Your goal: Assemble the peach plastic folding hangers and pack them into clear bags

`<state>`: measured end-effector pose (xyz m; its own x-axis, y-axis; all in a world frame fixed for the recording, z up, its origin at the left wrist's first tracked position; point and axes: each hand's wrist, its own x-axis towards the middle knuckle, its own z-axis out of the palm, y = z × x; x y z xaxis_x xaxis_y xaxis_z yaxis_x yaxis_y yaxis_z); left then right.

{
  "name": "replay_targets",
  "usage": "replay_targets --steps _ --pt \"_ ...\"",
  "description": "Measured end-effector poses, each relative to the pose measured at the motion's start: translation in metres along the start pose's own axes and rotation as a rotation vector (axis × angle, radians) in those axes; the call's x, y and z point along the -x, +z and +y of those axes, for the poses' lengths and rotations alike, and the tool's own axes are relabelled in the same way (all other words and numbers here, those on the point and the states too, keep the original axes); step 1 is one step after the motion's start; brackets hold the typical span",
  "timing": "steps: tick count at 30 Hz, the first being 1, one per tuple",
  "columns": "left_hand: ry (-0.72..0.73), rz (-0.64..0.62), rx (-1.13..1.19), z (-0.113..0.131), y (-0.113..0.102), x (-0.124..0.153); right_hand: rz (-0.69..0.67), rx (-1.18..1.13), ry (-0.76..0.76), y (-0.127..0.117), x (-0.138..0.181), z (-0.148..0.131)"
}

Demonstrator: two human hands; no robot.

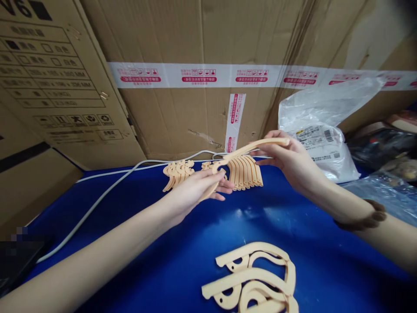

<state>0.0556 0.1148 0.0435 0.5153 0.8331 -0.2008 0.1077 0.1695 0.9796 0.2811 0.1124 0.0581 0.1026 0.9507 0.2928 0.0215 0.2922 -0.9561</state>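
Note:
A beige plastic folding hanger [243,149] stretches between my two hands above the blue tabletop. My left hand [203,184] is closed round its lower end, and the fingers cover part of that end. With the thumb and fingers, my right hand [286,154] grips the far end of its long curved arm. Behind my hands, a row of curved hanger arms [246,171] lies side by side. To its left is a pile of smaller wavy beige pieces [177,171]. Nearer to me, folded beige hangers [257,278] lie flat on the table, cut off by the bottom edge.
Large cardboard boxes [163,117] stand along the back of the blue tabletop [146,261]. A white cable [97,206] runs across the left side. On the right are a clear plastic bag [321,130] with a label and other wrapped items. A dark object [21,261] sits at lower left.

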Motion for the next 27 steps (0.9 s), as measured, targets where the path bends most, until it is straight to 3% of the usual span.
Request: replay_targets --steps 4,7,9,12,16,18,23,27 --pt "-0.042 0.02 0.262 0.003 -0.001 0.006 -0.177 0.434 -0.197 -0.005 0.005 0.001" --pt "-0.067 -0.055 0.321 0.005 0.006 0.009 -0.34 0.817 -0.297 0.006 0.015 -0.001" --pt "-0.072 -0.107 0.341 0.005 0.012 0.011 -0.379 1.019 -0.313 0.016 0.022 -0.002" --pt "-0.097 -0.141 0.357 0.006 0.017 0.013 -0.375 1.204 -0.441 0.022 0.027 -0.002" --pt "-0.179 -0.144 0.304 0.003 0.016 0.012 -0.531 1.38 -0.684 0.021 0.027 0.004" --pt "-0.111 -0.061 0.191 -0.002 0.019 0.011 -0.563 1.384 -0.642 0.024 0.027 0.009" --pt "0.054 0.136 0.008 -0.019 0.031 0.012 -0.519 1.002 -0.305 0.041 0.023 0.018" --pt "0.28 0.312 -0.417 -0.014 0.003 0.015 -0.47 0.816 -0.223 0.035 0.003 0.017"
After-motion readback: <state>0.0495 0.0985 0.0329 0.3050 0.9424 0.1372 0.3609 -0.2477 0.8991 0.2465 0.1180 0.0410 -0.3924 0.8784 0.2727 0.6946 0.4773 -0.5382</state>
